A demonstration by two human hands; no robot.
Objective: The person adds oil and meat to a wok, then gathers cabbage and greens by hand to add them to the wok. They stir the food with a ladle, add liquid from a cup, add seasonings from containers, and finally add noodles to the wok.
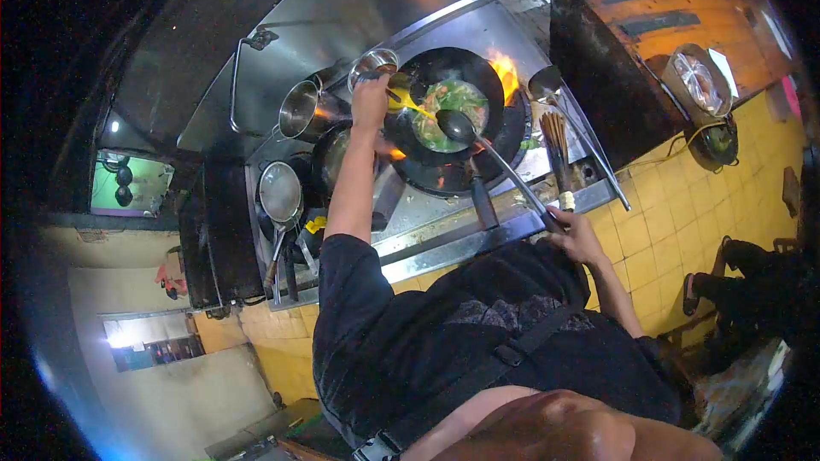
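Right hand (pixel 576 237) wrapped round the handle of ladle (pixel 456 127) | its bowl at the food (pixel 462 99), in the wok (pixel 444 60) | left hand (pixel 370 104) near something yellow (pixel 412 103), its grip I cannot tell | flame (pixel 504 75) beside wok

Here's the wok (pixel 444 64) right of the counter's (pixel 414 220) middle, food (pixel 453 119) inside, a ladle (pixel 456 127) dipping in, its handle out over the front edge. Left of the wok, a pot (pixel 298 109); a strainer (pixel 280 191) sits by the left edge. Across on the right, a brush (pixel 555 149) nears the front corner, and a second ladle (pixel 545 82) stretches along that edge!
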